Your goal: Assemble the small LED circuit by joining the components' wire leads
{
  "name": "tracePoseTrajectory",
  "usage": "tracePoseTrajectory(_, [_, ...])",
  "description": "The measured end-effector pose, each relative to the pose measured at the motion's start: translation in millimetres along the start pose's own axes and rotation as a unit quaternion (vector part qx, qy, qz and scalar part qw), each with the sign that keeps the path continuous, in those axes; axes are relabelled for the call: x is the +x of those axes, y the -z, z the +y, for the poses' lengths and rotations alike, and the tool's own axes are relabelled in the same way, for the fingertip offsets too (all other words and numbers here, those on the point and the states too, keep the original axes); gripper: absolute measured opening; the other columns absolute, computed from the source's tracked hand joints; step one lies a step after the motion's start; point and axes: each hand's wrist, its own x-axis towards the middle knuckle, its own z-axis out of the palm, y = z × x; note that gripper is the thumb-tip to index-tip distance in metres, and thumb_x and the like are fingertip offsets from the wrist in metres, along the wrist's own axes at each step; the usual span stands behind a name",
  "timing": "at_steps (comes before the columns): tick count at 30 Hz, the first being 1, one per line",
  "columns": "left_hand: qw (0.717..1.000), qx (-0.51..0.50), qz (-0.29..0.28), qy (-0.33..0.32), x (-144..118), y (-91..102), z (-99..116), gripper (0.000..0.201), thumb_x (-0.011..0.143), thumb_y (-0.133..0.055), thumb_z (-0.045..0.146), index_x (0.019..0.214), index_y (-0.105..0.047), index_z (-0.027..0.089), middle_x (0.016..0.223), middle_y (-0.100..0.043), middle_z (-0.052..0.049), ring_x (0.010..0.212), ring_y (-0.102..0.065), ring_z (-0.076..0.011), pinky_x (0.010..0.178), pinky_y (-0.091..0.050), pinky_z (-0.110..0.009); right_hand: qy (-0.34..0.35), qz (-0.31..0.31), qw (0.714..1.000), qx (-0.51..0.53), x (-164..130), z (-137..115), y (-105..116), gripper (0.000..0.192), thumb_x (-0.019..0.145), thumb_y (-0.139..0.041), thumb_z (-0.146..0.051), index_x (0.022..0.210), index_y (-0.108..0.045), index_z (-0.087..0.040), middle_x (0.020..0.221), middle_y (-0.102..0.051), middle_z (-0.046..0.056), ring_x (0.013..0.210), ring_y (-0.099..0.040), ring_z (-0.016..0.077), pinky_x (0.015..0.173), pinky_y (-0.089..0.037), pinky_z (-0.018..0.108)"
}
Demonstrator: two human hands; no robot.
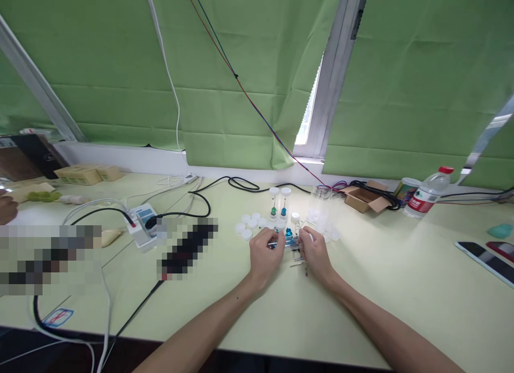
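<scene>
My left hand (265, 255) is closed, fingertips pinched beside a silvery piece that I cannot name. Close to its right, my right hand (316, 251) is closed too, thumb against fingers at a small part largely hidden by them. Between the hands lie shiny blue pieces (288, 233), and thin metal rods (297, 264) are on the table just below. Behind them stand two clear tubes with white caps, one with a green part (273, 211) inside, the other with a blue part (284, 212). White round caps (246, 234) lie loose to the left, more translucent ones to the right.
A white power strip (141, 228) with cables sits at left. Along the back are a black cable (244, 187), an opened cardboard box (361, 197) and a water bottle (425, 193). A phone (488, 263) lies far right. Another person's hand (8, 208) shows at the left edge.
</scene>
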Motion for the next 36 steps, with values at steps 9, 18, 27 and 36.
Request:
tracePoseTrajectory(9, [1.0,-0.001,0.001,0.001,0.4,-0.6,-3.6,0.033,0.087,-0.054,0.028,0.056,-0.046,0.019,0.056,-0.05,0.001,0.054,-0.046,-0.0114,0.054,-0.039,-0.025,-0.038,-0.037,0.998,0.028,1.0,0.7,1.1,0.031,0.089,-0.047,-0.043,0.067,-0.042,-0.022,0.051,-0.034,-0.008,0.038,-0.028,0.0078,0.035,-0.021,0.021])
tracePoseTrajectory(18, [1.0,0.022,0.005,0.003,0.0,0.1,0.6,0.034,0.088,-0.047,0.022,0.055,-0.04,0.02,0.056,-0.04,0.003,0.054,-0.038,-0.0111,0.053,-0.032,-0.026,-0.063,-0.041,0.993,0.096,-1.8,2.7,-3.5,0.03,0.09,-0.047,-0.045,0.071,-0.038,-0.023,0.053,-0.028,-0.01,0.034,-0.023,0.006,0.031,-0.016,0.018])
tracePoseTrajectory(27, [1.0,0.017,0.005,-0.002,-1.8,-1.7,-2.8,0.032,0.088,-0.049,0.019,0.058,-0.04,0.019,0.057,-0.039,0.003,0.055,-0.037,-0.0105,0.054,-0.03,-0.026,-0.051,-0.031,0.996,0.071,-1.8,5.2,-3.4,0.031,0.091,-0.045,-0.045,0.07,-0.037,-0.023,0.052,-0.027,-0.01,0.036,-0.025,0.0072,0.032,-0.019,0.02])
tracePoseTrajectory(36, [1.0,0.025,0.007,-0.005,-1.8,-2.4,-2.4,0.03,0.087,-0.05,0.016,0.058,-0.04,0.019,0.058,-0.04,0.003,0.055,-0.037,-0.01,0.053,-0.03,-0.025,0.002,0.01,1.0,0.002,-2.3,6.8,-3.7,0.031,0.089,-0.043,-0.044,0.066,-0.04,-0.023,0.053,-0.033,-0.007,0.043,-0.028,0.0102,0.04,-0.026,0.023])
